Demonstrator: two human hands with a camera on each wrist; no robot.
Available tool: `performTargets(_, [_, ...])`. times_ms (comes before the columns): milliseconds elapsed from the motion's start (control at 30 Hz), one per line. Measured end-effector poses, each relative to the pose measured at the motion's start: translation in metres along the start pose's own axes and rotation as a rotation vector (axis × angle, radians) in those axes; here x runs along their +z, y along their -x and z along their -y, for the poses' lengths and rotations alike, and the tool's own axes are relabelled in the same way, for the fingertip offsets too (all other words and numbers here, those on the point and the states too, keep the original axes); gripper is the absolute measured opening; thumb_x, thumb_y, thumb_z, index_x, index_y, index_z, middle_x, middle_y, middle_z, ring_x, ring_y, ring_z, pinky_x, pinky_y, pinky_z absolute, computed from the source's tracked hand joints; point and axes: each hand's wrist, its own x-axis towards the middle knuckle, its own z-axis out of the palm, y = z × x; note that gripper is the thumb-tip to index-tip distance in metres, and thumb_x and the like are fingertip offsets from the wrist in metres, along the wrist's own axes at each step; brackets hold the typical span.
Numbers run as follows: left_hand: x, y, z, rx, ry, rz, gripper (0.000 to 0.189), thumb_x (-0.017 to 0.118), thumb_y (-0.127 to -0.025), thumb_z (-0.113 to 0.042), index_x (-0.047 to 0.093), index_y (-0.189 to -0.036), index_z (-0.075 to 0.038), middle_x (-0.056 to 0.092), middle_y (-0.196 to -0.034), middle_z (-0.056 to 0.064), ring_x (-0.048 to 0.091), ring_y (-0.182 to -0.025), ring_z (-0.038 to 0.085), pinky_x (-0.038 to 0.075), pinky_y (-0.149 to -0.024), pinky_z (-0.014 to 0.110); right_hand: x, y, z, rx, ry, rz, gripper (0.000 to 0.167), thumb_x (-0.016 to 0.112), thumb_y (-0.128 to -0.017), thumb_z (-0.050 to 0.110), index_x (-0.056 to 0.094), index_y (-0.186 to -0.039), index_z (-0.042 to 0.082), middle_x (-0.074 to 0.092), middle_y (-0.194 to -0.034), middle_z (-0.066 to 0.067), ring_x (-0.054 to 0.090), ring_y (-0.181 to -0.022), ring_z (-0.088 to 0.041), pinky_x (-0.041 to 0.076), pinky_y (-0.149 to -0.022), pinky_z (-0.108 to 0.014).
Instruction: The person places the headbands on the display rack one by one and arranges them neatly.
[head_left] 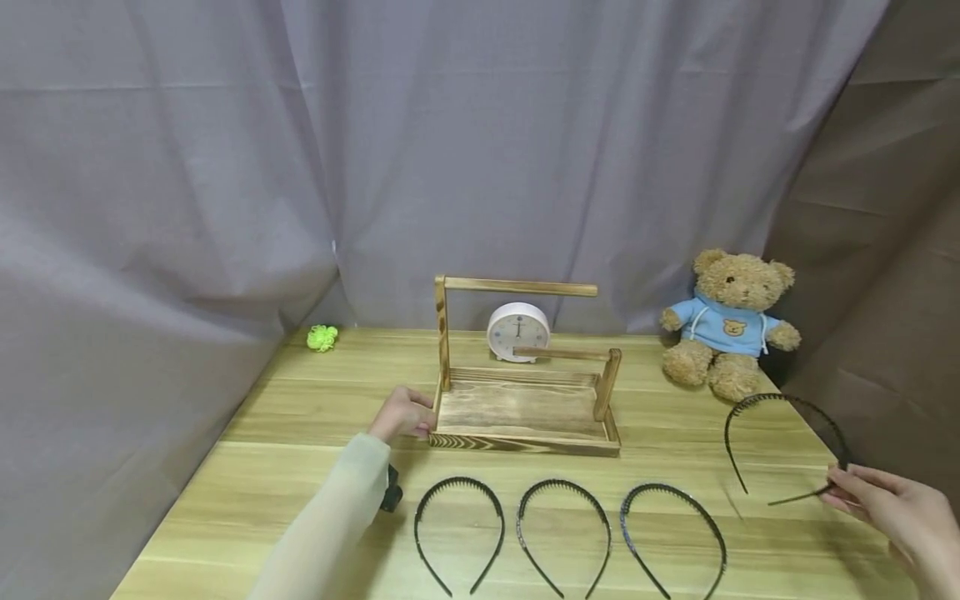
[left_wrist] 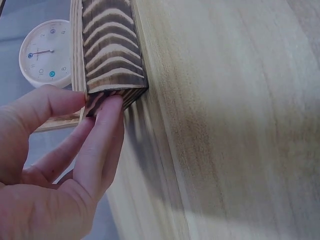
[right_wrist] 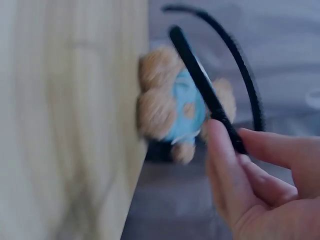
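A wooden tray-like rack (head_left: 525, 444) with two upright posts, each bearing a horizontal bar, stands mid-table. My left hand (head_left: 407, 414) grips its left end; in the left wrist view the thumb and fingers (left_wrist: 107, 125) pinch the corner of the striped wooden rim (left_wrist: 112, 50). Off to the right, my right hand (head_left: 892, 508) pinches a black toothed headband (head_left: 783, 397) by one side and holds it above the table. The right wrist view shows this headband (right_wrist: 200, 80) between thumb and fingers. Three more headbands (head_left: 459, 481) (head_left: 562, 483) (head_left: 671, 490) lie in a row in front of the rack.
Behind the rack stands a round white clock (head_left: 518, 331). A teddy bear (head_left: 729, 325) in a blue hoodie sits at the back right, near the raised headband. A lime-green fuzzy item (head_left: 322, 337) lies at the back left. Grey curtains (head_left: 480, 150) hang behind the table.
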Motion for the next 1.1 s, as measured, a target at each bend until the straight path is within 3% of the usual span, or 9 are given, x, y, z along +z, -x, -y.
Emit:
performTargets(67, [0.000, 0.000, -0.001, 0.000, 0.000, -0.001, 0.040, 0.064, -0.078, 0.010, 0.060, -0.117, 0.012, 0.066, -0.099, 0.022, 0.069, -0.081, 0.028, 0.063, -0.074, 0.035, 0.009, 0.008, 0.012, -0.069, -0.046, -0.067, 0.090, 0.060, -0.094, 0.046, 0.018, -0.149, -0.012, 0.063, -0.071, 0.030, 0.070, -0.068, -0.002, 0.054, -0.055, -0.023])
performTargets(133, [0.001, 0.001, -0.001, 0.001, 0.003, -0.004, 0.040, 0.063, -0.077, 0.011, 0.061, -0.116, 0.012, 0.066, -0.098, 0.022, 0.068, -0.078, 0.027, 0.063, -0.073, 0.035, 0.020, 0.015, 0.025, -0.138, -0.087, -0.139, 0.086, 0.062, -0.094, 0.042, 0.022, -0.148, -0.011, 0.057, -0.071, 0.036, 0.068, -0.063, 0.000, 0.048, -0.039, -0.029])
performTargets(267, [0.002, 0.001, 0.000, 0.005, 0.007, -0.005, 0.039, 0.064, -0.077, 0.011, 0.061, -0.115, 0.012, 0.066, -0.093, 0.021, 0.067, -0.073, 0.024, 0.063, -0.070, 0.032, 0.041, 0.024, 0.048, -0.250, -0.326, -0.207, 0.062, 0.067, -0.093, 0.024, 0.042, -0.144, -0.003, 0.059, -0.074, 0.029, 0.067, -0.058, -0.001, 0.054, -0.044, -0.021])
performTargets(367, [0.002, 0.001, 0.000, 0.008, 0.016, -0.004, 0.039, 0.065, -0.077, 0.011, 0.061, -0.115, 0.013, 0.067, -0.092, 0.021, 0.068, -0.072, 0.024, 0.063, -0.069, 0.032, 0.051, 0.027, 0.062, -0.328, -0.553, -0.189, 0.028, 0.072, -0.088, 0.012, 0.069, -0.116, 0.012, 0.068, -0.075, 0.017, 0.070, -0.059, -0.008, 0.053, -0.042, -0.017])
performTargets(433, [0.002, 0.002, 0.000, 0.009, 0.023, -0.005, 0.038, 0.065, -0.077, 0.011, 0.061, -0.115, 0.013, 0.067, -0.094, 0.023, 0.068, -0.073, 0.025, 0.063, -0.070, 0.033, 0.057, 0.028, 0.070, -0.380, -0.657, -0.173, 0.010, 0.074, -0.085, 0.008, 0.074, -0.092, 0.015, 0.072, -0.077, 0.011, 0.071, -0.061, -0.011, 0.054, -0.044, -0.017])
performTargets(533, [0.002, 0.002, 0.002, 0.005, 0.025, -0.010, 0.039, 0.065, -0.078, 0.010, 0.061, -0.116, 0.013, 0.067, -0.097, 0.024, 0.069, -0.076, 0.026, 0.063, -0.072, 0.034, 0.067, 0.027, 0.082, -0.433, -0.731, -0.177, 0.013, 0.074, -0.083, 0.003, 0.076, -0.088, 0.015, 0.073, -0.078, 0.006, 0.072, -0.063, -0.011, 0.059, -0.054, -0.020])
performTargets(733, [0.001, 0.003, 0.005, 0.005, 0.023, -0.011, 0.041, 0.064, -0.076, 0.010, 0.061, -0.117, 0.012, 0.066, -0.097, 0.023, 0.070, -0.078, 0.029, 0.063, -0.073, 0.034, 0.083, 0.022, 0.095, -0.415, -0.714, -0.236, 0.027, 0.077, -0.081, 0.006, 0.073, -0.107, 0.015, 0.072, -0.079, 0.008, 0.071, -0.064, -0.007, 0.059, -0.061, -0.015])
performTargets(900, [0.001, 0.002, 0.006, 0.013, 0.048, -0.006, 0.041, 0.064, -0.077, 0.010, 0.060, -0.118, 0.013, 0.066, -0.099, 0.026, 0.070, -0.081, 0.031, 0.063, -0.074, 0.035, 0.092, 0.019, 0.103, -0.386, -0.627, -0.279, 0.057, 0.079, -0.081, 0.015, 0.058, -0.131, -0.004, 0.071, -0.078, 0.014, 0.070, -0.064, -0.003, 0.056, -0.062, -0.009])
performTargets(1100, [0.002, 0.003, 0.004, 0.010, 0.049, -0.002, 0.042, 0.065, -0.076, 0.010, 0.060, -0.118, 0.013, 0.066, -0.102, 0.027, 0.071, -0.081, 0.031, 0.063, -0.074, 0.035, 0.104, 0.015, 0.112, -0.396, -0.557, -0.328, 0.033, 0.078, -0.082, 0.019, 0.070, -0.110, 0.003, 0.070, -0.073, 0.016, 0.069, -0.061, -0.001, 0.055, -0.063, -0.007])
